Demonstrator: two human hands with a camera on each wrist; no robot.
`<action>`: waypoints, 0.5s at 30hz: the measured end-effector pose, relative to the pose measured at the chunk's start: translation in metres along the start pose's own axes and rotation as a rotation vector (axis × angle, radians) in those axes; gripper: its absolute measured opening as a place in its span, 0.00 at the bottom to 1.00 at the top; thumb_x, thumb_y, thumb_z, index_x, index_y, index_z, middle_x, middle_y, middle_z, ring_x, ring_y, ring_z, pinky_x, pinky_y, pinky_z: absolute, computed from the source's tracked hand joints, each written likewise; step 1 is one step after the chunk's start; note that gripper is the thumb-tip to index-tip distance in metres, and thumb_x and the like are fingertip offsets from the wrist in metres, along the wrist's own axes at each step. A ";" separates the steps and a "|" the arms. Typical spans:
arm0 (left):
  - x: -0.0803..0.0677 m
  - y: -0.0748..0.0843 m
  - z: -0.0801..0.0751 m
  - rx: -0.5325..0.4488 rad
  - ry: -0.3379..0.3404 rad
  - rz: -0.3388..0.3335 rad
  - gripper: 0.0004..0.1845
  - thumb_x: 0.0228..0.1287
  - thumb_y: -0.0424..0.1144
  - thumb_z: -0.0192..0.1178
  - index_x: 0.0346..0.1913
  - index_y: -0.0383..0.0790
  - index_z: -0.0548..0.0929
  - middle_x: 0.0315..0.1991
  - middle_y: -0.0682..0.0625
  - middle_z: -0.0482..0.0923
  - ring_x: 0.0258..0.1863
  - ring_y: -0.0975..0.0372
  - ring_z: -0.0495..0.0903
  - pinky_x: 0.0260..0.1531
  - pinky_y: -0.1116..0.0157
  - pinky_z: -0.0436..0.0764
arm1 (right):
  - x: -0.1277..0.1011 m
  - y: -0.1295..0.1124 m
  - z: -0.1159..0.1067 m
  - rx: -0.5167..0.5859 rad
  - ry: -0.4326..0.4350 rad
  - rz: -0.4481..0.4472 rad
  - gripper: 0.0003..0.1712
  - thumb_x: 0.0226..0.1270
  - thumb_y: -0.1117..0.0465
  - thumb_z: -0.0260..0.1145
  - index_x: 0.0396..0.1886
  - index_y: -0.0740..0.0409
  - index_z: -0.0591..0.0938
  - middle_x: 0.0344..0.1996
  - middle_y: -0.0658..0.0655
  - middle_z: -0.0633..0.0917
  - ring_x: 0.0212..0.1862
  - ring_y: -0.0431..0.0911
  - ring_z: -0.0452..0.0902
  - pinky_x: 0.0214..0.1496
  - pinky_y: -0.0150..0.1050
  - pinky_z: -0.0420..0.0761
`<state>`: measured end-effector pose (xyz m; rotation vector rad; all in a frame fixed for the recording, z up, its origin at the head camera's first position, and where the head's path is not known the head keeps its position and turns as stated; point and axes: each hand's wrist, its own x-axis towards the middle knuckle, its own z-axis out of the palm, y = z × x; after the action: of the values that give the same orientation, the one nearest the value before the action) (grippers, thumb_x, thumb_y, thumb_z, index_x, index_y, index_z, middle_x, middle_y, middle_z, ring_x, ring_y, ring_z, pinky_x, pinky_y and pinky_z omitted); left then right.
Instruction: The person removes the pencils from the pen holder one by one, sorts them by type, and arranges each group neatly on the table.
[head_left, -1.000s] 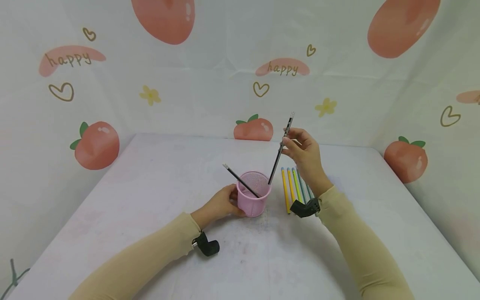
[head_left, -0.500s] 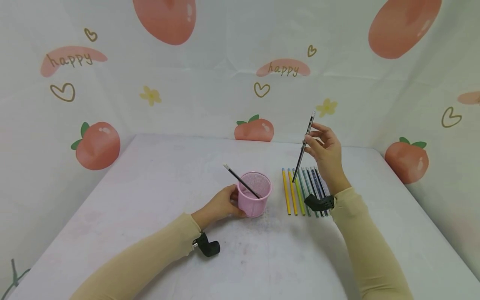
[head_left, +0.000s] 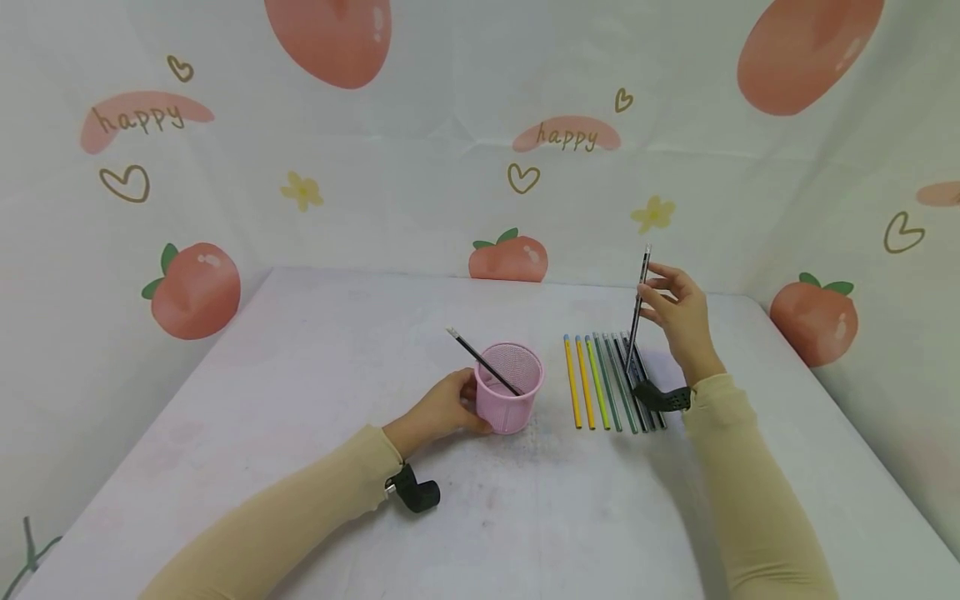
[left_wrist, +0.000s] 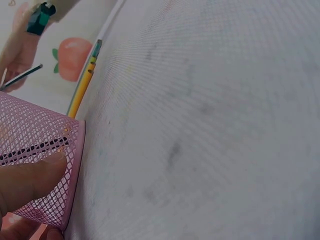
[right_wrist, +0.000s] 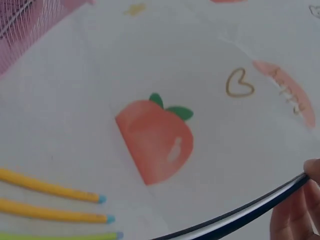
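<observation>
My left hand [head_left: 442, 406] grips a pink mesh pencil cup [head_left: 506, 412] standing on the table. In the left wrist view its thumb [left_wrist: 35, 177] presses the mesh [left_wrist: 37, 127], with fingers on the far side. Inside the cup leans a black pencil [head_left: 472, 351], its pale end sticking out to the left. Farther right, my right hand [head_left: 681, 321] pinches another black pencil [head_left: 634, 327] near its upper part, almost upright. That pencil's lower end is over the dark pencils in the row; whether it touches them I cannot tell. The right wrist view shows the held pencil [right_wrist: 240, 215] close up.
Right of the cup lies a row of several pencils side by side: two yellow ones [head_left: 572, 383], a lime green one [head_left: 597, 383], then teal and dark ones. My right wrist camera [head_left: 660, 397] hides part of the dark ones. A fruit-printed cloth backdrop [head_left: 420, 167] rises behind the table.
My right hand has carried its black pencil from the cup's rim rightward to over the dark end of the row. The pencil stands more upright. My left hand and the cup stay put.
</observation>
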<state>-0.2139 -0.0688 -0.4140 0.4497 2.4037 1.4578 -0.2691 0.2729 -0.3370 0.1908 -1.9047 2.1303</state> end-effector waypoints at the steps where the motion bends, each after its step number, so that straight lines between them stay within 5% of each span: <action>1: 0.000 0.000 0.000 0.000 0.000 0.001 0.36 0.38 0.27 0.76 0.56 0.32 0.74 0.48 0.43 0.80 0.48 0.56 0.78 0.53 0.58 0.78 | 0.000 0.002 -0.003 -0.022 -0.004 0.014 0.21 0.64 0.68 0.65 0.57 0.56 0.77 0.37 0.49 0.77 0.37 0.37 0.78 0.36 0.27 0.83; 15: 0.000 0.000 0.000 -0.002 -0.001 -0.005 0.37 0.39 0.27 0.76 0.57 0.32 0.74 0.49 0.43 0.79 0.48 0.56 0.77 0.53 0.57 0.78 | -0.001 0.013 -0.033 -0.440 -0.065 0.198 0.32 0.70 0.60 0.61 0.71 0.63 0.63 0.41 0.48 0.73 0.40 0.30 0.77 0.37 0.24 0.81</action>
<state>-0.2137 -0.0685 -0.4139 0.4441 2.4006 1.4569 -0.2688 0.3038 -0.3537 -0.0210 -2.4607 1.7693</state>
